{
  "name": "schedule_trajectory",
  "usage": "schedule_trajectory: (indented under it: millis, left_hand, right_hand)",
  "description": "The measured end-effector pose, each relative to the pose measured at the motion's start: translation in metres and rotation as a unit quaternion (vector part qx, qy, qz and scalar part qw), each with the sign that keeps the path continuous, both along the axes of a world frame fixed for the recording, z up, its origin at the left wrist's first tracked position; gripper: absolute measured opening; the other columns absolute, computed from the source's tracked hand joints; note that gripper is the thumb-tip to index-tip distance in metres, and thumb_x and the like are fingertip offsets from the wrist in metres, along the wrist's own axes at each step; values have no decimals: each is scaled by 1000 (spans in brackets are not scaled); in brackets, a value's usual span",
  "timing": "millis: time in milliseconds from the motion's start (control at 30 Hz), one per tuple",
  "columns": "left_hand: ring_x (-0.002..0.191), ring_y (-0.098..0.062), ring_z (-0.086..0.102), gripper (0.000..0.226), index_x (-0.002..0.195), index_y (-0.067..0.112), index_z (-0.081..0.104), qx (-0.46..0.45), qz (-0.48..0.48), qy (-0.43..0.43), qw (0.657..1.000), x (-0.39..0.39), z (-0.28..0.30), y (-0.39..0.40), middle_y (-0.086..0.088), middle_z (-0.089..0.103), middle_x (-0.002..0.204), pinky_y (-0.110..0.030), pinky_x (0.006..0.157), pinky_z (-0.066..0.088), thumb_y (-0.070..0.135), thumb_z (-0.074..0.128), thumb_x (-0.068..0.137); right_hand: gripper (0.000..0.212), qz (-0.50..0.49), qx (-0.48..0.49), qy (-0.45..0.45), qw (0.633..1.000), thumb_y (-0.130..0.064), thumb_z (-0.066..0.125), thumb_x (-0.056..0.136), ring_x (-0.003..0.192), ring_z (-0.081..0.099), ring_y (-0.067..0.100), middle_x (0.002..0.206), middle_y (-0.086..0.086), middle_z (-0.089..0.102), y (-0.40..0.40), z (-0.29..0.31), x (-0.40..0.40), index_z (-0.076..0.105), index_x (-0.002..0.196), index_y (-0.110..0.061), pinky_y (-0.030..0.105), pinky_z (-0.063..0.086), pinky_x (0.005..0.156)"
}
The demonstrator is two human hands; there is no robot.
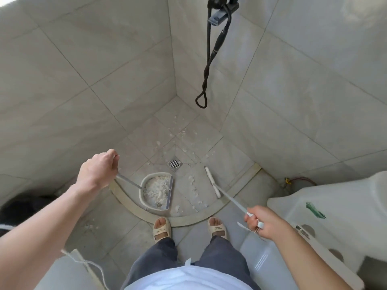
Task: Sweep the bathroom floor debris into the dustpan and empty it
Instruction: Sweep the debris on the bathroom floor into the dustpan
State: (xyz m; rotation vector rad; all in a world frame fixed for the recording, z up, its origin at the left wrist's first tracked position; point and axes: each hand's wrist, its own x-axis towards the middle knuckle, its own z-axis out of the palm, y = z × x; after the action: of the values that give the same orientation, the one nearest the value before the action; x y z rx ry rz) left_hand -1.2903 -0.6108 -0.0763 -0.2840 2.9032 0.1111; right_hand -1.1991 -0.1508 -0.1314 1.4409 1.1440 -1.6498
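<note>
Sweeping the shower corner, seen from our head camera.

Our left hand (97,171) closes around the dustpan (157,190) handle; debris (156,188) fills it near the drain (174,164). Our right hand (265,223) grips the broom (212,182) on the floor (188,130).

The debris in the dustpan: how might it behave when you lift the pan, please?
The debris looks like light, loose flakes, so it probably shifts easily. The dustpan has an open front lip, so tilting forward likely spills it. The left hand grips a long handle.

Shower fitting (222,7) cut off at top edge; dustpan handle (129,181) top hidden inside left hand (98,170); toilet (335,216) cropped at right edge.
</note>
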Motion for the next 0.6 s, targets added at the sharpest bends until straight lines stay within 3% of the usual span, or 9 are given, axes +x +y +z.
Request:
schedule_trajectory:
  millis: [233,300,367,500,600]
  left_hand:
    - [82,-40,57,15,95,20,56,38,-37,-17,998,-21,-21,-31,-12,65,99,-35,68,43,20,41,94]
    - [83,-40,56,14,94,17,56,56,-38,-20,998,-21,-26,-35,-14,64,100,-36,69,43,17,42,93]
    - [84,-40,56,13,94,14,54,72,-35,-19,997,-24,-32,-39,-16,63,100,-37,69,42,16,42,93]
    - [79,-40,55,10,89,14,52,86,-7,-35,996,-36,-39,-49,-17,62,95,-37,68,44,12,43,86]
    - [78,-40,54,11,90,14,53,91,7,-32,995,-38,-46,-55,-19,62,94,-37,67,43,12,45,84]
  right_hand:
    - [20,-32,37,-37,998,1,24,96,25,30,4,48,10,52,-84,-30,33,42,89,-3,8,25,28]
    - [26,-39,38,-49,997,-1,23,94,25,30,4,60,10,54,-111,-39,39,49,97,2,8,25,28]
    - [34,-49,42,-67,996,-5,25,93,26,31,5,73,9,51,-133,-48,44,55,109,-5,10,27,29]
    - [22,-73,46,-75,993,-13,29,93,28,32,8,68,6,42,-175,-48,40,49,92,-22,10,28,33]
    - [22,-89,28,-86,992,-7,32,88,30,33,9,70,7,41,-192,-42,31,46,96,-22,11,28,32]
